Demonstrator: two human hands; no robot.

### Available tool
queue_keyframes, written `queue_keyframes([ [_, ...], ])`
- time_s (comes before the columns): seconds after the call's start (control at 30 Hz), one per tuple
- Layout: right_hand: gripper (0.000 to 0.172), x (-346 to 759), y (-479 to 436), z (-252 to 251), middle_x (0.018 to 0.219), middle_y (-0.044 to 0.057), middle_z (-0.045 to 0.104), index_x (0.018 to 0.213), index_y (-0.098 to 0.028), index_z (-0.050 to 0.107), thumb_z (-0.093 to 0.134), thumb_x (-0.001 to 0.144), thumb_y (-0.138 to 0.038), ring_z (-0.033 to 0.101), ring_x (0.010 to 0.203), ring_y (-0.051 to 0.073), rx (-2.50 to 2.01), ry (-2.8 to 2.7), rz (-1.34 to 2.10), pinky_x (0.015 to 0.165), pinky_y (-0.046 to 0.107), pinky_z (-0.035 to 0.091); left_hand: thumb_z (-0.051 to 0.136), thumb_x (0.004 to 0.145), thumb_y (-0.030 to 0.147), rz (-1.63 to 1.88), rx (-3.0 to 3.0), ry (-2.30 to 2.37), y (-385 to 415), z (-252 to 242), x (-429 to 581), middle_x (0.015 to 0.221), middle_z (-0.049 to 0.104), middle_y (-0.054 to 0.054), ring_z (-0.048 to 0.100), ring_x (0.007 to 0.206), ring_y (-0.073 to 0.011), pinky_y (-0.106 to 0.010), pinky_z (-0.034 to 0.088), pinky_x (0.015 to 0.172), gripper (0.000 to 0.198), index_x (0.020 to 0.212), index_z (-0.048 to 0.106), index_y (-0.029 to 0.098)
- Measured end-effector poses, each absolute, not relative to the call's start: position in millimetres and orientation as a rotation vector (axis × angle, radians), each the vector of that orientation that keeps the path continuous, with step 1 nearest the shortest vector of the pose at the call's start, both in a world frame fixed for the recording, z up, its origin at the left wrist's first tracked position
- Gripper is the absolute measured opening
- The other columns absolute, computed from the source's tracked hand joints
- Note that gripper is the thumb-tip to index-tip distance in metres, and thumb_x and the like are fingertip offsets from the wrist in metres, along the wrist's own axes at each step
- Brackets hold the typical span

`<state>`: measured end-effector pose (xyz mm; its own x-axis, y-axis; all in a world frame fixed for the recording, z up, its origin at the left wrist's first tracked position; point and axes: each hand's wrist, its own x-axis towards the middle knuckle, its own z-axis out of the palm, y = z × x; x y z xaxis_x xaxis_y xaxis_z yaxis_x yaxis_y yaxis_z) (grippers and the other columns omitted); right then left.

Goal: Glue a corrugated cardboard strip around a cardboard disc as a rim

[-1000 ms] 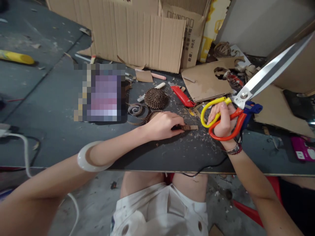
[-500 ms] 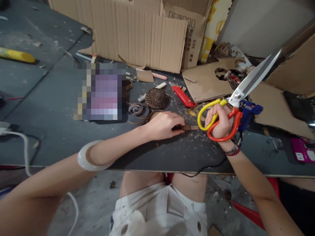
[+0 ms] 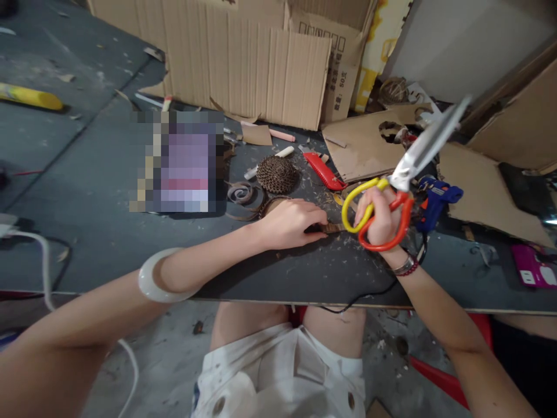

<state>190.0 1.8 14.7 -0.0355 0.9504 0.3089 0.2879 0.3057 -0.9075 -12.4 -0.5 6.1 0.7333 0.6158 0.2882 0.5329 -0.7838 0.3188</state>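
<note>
Along the front of the dark worktop [image 3: 304,273], your hands sit close together without touching. Your left hand [image 3: 289,223], a pale bangle [image 3: 161,277] on its forearm, pins a narrow strip of corrugated cardboard [image 3: 336,228] to the surface, and the strip's free end pokes out toward your right hand [image 3: 383,217]. That hand has just swung its scissors [image 3: 369,203] lower and in toward the strip, fingers wrapped through the yellow and orange loops. Their steel blades [image 3: 424,144] now look narrower and point up and away, clear of the cardboard. Beyond your left hand lie a flat cardboard coil [image 3: 240,193] and a domed coil [image 3: 277,174], with a red utility knife [image 3: 322,170] and a blue glue gun [image 3: 435,197] nearby.
</note>
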Motion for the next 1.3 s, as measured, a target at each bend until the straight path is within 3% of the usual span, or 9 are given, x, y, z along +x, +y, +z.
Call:
queue_keyframes([
  [0.13, 0.044, 182.8, 2.6, 7.6, 0.044, -0.005, 0.044, 0.054, -0.023, 0.040, 0.050, 0.090, -0.047, 0.045, 0.041, 0.010, -1.216, -1.559, 0.926, 0.042, 0.026, 0.039, 0.061, 0.086, 0.037, 0.578, 2.699, 0.918, -0.3, 4.9, -12.2, 0.084, 0.071, -0.002, 0.065, 0.075, -0.0155, -0.026, 0.045, 0.069, 0.019, 0.088, 0.066, 0.018],
  [0.4, 0.044, 189.6, -3.4, 20.4, 0.041, -0.005, 0.043, 0.053, -0.023, 0.040, 0.041, 0.094, -0.038, 0.044, 0.036, 0.009, -1.127, -1.316, 0.760, 0.041, 0.026, 0.038, 0.061, 0.086, 0.036, 0.565, 2.735, 0.913, -0.8, 6.7, -11.9, 0.082, 0.070, -0.003, 0.065, 0.073, -0.0158, -0.026, 0.044, 0.066, 0.020, 0.087, 0.065, 0.017],
  [0.63, 0.035, 181.1, 5.7, 7.1, 0.042, -0.007, 0.046, 0.058, -0.023, 0.045, 0.052, 0.088, -0.041, 0.044, 0.037, 0.009, -1.283, -1.482, 1.039, 0.038, 0.024, 0.037, 0.062, 0.085, 0.036, 0.597, 2.688, 0.892, 0.0, 4.2, -12.4, 0.083, 0.071, -0.001, 0.065, 0.073, -0.0154, -0.026, 0.045, 0.068, 0.017, 0.085, 0.065, 0.019],
  [0.9, 0.043, 188.1, -3.8, 17.4, 0.042, -0.005, 0.044, 0.055, -0.023, 0.040, 0.041, 0.095, -0.038, 0.045, 0.037, 0.009, -1.118, -1.355, 0.788, 0.042, 0.027, 0.038, 0.061, 0.086, 0.037, 0.573, 2.735, 0.902, -0.5, 6.4, -11.8, 0.083, 0.071, -0.002, 0.065, 0.073, -0.0155, -0.026, 0.044, 0.068, 0.020, 0.087, 0.066, 0.017],
  [1.07, 0.041, 179.8, -5.3, 4.8, 0.043, -0.004, 0.045, 0.058, -0.024, 0.042, 0.044, 0.094, -0.042, 0.045, 0.040, 0.012, -1.198, -1.630, 0.822, 0.045, 0.030, 0.040, 0.061, 0.086, 0.037, 0.616, 2.726, 0.921, -0.3, 4.8, -11.6, 0.081, 0.071, -0.002, 0.065, 0.071, -0.0149, -0.025, 0.043, 0.066, 0.020, 0.087, 0.066, 0.018],
  [1.3, 0.042, 182.5, -14.5, 13.1, 0.045, -0.002, 0.049, 0.058, -0.024, 0.043, 0.042, 0.096, -0.043, 0.049, 0.042, 0.012, -1.132, -1.544, 0.727, 0.048, 0.031, 0.043, 0.061, 0.086, 0.039, 0.603, 2.735, 0.915, -0.4, 3.8, -11.9, 0.079, 0.070, -0.002, 0.064, 0.071, -0.0151, -0.025, 0.042, 0.064, 0.022, 0.087, 0.065, 0.017],
])
